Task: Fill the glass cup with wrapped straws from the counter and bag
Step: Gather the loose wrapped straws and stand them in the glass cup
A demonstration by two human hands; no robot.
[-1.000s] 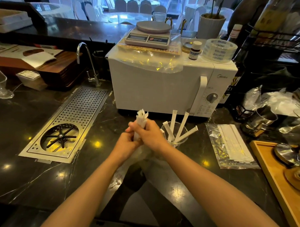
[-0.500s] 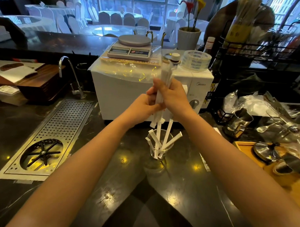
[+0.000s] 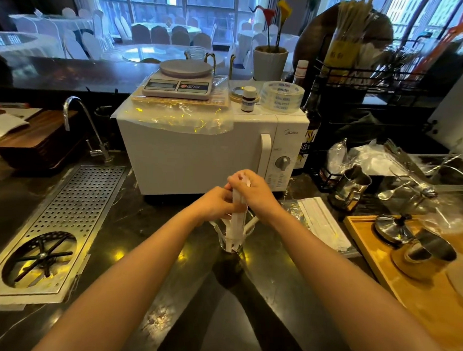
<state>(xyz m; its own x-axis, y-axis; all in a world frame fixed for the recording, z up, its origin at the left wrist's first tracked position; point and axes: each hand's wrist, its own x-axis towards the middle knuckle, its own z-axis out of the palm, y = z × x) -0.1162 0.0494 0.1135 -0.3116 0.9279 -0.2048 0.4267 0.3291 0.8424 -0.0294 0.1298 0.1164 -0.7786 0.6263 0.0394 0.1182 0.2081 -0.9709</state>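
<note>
Your dark marble worktop (image 3: 145, 219) runs wide under you, and the white microwave (image 3: 199, 153) sits at the back of it with a kitchen scale (image 3: 180, 81), a small bottle (image 3: 248, 99) and a roll of clear tape (image 3: 283, 96) on top. On your left, the perforated steel drain tray (image 3: 58, 221) is set into the worktop, a tap (image 3: 82, 125) standing behind it. On your right, a wooden tray (image 3: 425, 292) carries metal jugs, and the clear bag (image 3: 318, 223) of wrapped straws lies flat just beside your right forearm, between the tray and the cup.

Now the centre: the glass cup (image 3: 232, 241) stands upright on the worktop, right in front of the microwave. A few wrapped straws already lean outward against its rim. Your left hand (image 3: 219, 203) and right hand (image 3: 253, 192) meet directly above it, both clenched around a bundle of wrapped straws (image 3: 238, 222). The right hand's grip is higher, fingers wrapped over the bundle's top; the left hand's grip is lower on the side, touching the right. The bundle hangs near upright, its lower ends down inside the cup, reaching toward the bottom. Whether they touch the base, you can't tell through the glass.
</note>
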